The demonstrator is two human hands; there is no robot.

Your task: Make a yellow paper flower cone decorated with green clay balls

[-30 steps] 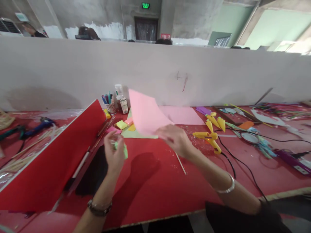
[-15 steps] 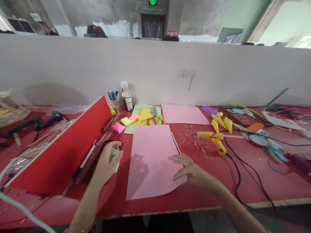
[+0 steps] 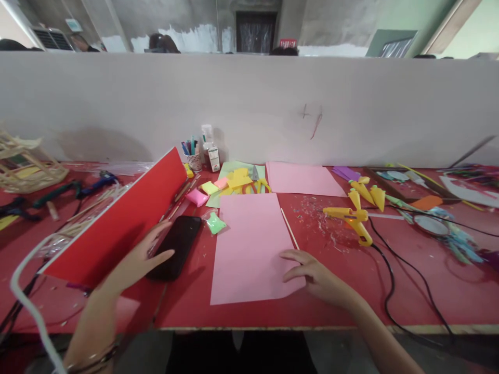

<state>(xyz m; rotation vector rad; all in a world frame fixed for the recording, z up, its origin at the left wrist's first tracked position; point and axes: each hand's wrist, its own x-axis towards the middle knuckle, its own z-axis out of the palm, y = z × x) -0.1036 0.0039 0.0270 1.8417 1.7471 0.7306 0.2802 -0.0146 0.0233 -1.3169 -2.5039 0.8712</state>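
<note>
A pink paper sheet (image 3: 249, 259) lies in front of me on the red table. My right hand (image 3: 312, 275) rests at its right edge, fingers apart, and the sheet's lower right corner bends up a little there. A thin wooden stick (image 3: 289, 227) shows beside that edge. My left hand (image 3: 134, 262) is open at the left, its thumb over a black phone (image 3: 181, 246) and its other fingers close to the upright red board (image 3: 128, 218). A small clear packet of green clay (image 3: 215, 222) sits across the sheet's upper left edge.
A yellow glue gun (image 3: 351, 221) with a black cord lies at the right, near yellow cone shapes (image 3: 366, 192). Behind the sheet are a pink clay packet (image 3: 197, 197), yellow paper pieces (image 3: 238, 178), and more pink paper (image 3: 304, 178). A pen cup (image 3: 193, 160) stands by the partition (image 3: 249, 109).
My left hand has let go of the green clay packet, which now lies at the sheet's upper left. That hand has moved left to the phone. My right hand stays at the sheet's edge.
</note>
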